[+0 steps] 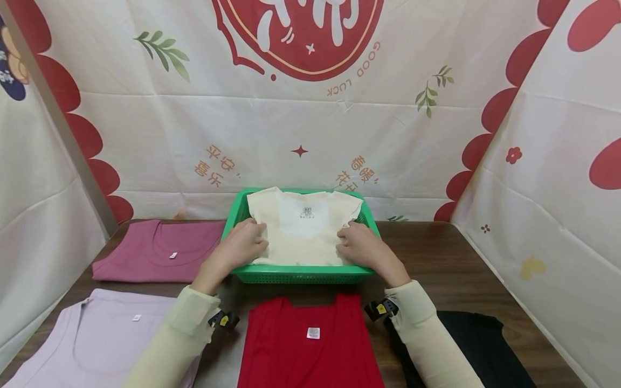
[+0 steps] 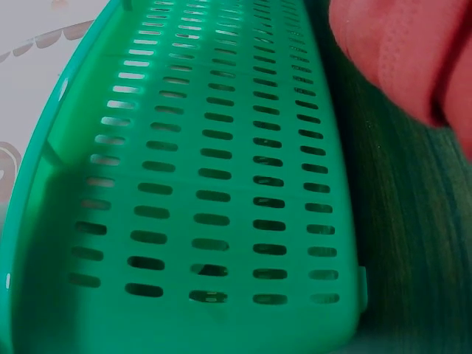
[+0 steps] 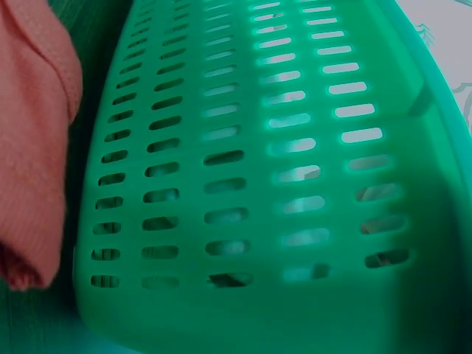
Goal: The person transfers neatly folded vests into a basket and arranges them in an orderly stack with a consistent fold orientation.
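Observation:
A folded cream top (image 1: 305, 242) with a printed mark near its neck lies in the green plastic basket (image 1: 303, 275), at the back middle of the table. My left hand (image 1: 240, 242) reaches over the basket's front left and grips the top's left edge with curled fingers. On the other side my right hand (image 1: 361, 245) pinches the right edge in the same way. The wrist views show the slotted front wall of the basket (image 2: 221, 177), (image 3: 221, 177) close up; neither hand appears there, and the fingertips are partly hidden by the cloth.
A red tank top (image 1: 310, 345) lies in front of the basket. To the left are a dusky pink top (image 1: 160, 264) and a pale lilac top (image 1: 111, 339). A black garment (image 1: 480, 345) lies front right, partly under my right forearm. Printed cloth hangs behind the wooden table (image 1: 427, 258).

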The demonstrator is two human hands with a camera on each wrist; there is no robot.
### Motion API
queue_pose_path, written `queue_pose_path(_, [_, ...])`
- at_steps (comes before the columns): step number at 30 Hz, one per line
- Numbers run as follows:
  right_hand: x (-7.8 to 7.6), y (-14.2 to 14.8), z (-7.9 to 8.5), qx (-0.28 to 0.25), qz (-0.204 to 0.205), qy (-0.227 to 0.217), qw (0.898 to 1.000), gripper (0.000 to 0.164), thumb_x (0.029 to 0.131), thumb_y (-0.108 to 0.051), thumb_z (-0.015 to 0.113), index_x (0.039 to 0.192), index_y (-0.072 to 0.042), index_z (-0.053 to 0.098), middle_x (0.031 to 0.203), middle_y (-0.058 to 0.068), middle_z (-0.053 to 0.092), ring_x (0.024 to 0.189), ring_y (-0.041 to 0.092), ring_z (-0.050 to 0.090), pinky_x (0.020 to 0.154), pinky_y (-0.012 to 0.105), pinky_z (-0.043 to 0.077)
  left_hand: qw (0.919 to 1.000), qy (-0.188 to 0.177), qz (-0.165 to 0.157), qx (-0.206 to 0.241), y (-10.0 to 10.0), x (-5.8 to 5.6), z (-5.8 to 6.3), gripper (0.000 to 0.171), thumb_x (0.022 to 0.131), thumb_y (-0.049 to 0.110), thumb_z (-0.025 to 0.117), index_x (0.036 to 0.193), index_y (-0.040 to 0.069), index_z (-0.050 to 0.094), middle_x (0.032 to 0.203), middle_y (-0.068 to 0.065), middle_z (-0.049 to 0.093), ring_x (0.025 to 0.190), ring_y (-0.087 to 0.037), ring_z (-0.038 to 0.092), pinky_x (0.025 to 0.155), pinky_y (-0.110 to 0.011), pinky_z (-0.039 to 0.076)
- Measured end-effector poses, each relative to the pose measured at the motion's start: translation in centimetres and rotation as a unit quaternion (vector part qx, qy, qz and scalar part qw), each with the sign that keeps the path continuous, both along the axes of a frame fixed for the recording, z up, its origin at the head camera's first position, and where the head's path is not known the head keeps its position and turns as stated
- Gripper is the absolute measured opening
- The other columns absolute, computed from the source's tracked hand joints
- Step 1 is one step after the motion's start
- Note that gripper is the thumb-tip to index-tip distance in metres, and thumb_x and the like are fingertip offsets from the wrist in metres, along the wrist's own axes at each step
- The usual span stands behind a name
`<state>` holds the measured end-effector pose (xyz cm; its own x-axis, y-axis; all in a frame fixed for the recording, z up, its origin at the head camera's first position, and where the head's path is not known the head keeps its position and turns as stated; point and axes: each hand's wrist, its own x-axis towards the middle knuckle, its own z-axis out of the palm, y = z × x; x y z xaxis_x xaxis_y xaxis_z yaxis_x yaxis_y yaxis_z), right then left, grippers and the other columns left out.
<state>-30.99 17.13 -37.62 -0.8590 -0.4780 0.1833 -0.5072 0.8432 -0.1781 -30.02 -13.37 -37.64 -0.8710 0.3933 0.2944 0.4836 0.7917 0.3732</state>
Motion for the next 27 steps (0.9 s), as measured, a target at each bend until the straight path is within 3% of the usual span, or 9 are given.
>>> queue_pose_path(3, [-0.02, 0.02, -0.11, -0.001, 0.0, -0.006, 1.0, 0.014, 0.09, -0.018, 0.061, 0.078, -0.012, 0.064, 0.068, 0.002, 0.051, 0.068, 0.016, 0.038, 0.062, 0.03, 0.033, 1.0, -0.005, 0.0, -0.002, 0.12, 0.01, 0.02, 0.022, 0.086, 0.009, 0.06, 0.067, 0.011, 0.049, 0.069, -0.005, 0.047, 0.069, -0.018, 0.04, 0.056, -0.029, 0.03])
queue_pose_path(7, [0.15, -0.01, -0.18, 0.001, -0.005, -0.01, 1.0, 0.014, 0.091, -0.02, 0.061, 0.09, -0.009, 0.069, 0.077, 0.004, 0.059, 0.072, 0.015, 0.044, 0.064, 0.03, 0.038, 0.9999, -0.011, -0.003, 0.0, 0.2, 0.11, 0.06, 0.017, 0.087, 0.009, 0.059, 0.07, 0.01, 0.054, 0.072, -0.006, 0.05, 0.07, -0.018, 0.042, 0.056, -0.029, 0.032])
queue_pose_path(12, [0.42, -0.13, -0.03, 0.004, 0.006, -0.021, 1.0, 0.02, 0.093, -0.019, 0.059, 0.073, -0.015, 0.059, 0.066, 0.002, 0.048, 0.066, 0.016, 0.04, 0.061, 0.031, 0.034, 0.9999, -0.014, -0.009, -0.005, 0.17, 0.11, -0.05, 0.007, 0.087, 0.007, 0.057, 0.085, 0.007, 0.064, 0.076, -0.006, 0.052, 0.071, -0.018, 0.043, 0.057, -0.028, 0.033])
queue_pose_path(19, [0.48, -0.25, 0.09, 0.006, 0.014, -0.026, 1.0, 0.027, 0.094, -0.019, 0.057, 0.067, -0.017, 0.052, 0.065, -0.001, 0.044, 0.065, 0.014, 0.038, 0.062, 0.03, 0.033, 0.9996, -0.019, -0.016, -0.009, 0.03, 0.11, -0.13, 0.016, 0.088, 0.006, 0.054, 0.073, 0.01, 0.056, 0.07, -0.005, 0.047, 0.067, -0.018, 0.039, 0.054, -0.028, 0.031])
queue_pose_path(22, [0.45, -0.28, 0.09, 0.005, 0.012, -0.03, 0.999, 0.029, 0.094, -0.02, 0.058, 0.066, -0.017, 0.05, 0.065, -0.001, 0.044, 0.064, 0.014, 0.038, 0.061, 0.029, 0.033, 0.9995, -0.023, -0.017, -0.015, -0.01, 0.12, -0.16, 0.011, 0.088, 0.007, 0.053, 0.088, 0.006, 0.064, 0.075, -0.006, 0.052, 0.071, -0.018, 0.042, 0.057, -0.028, 0.034])
queue_pose_path(27, [0.45, -0.34, 0.06, 0.007, 0.007, -0.039, 0.999, 0.029, 0.094, -0.021, 0.057, 0.066, -0.017, 0.05, 0.064, 0.0, 0.043, 0.063, 0.015, 0.038, 0.059, 0.029, 0.033, 0.9985, -0.042, -0.012, -0.033, 0.0, 0.45, -0.06, 0.039, 0.09, 0.01, 0.051, 0.127, -0.001, 0.059, 0.094, -0.01, 0.059, 0.079, -0.018, 0.046, 0.061, -0.028, 0.037])
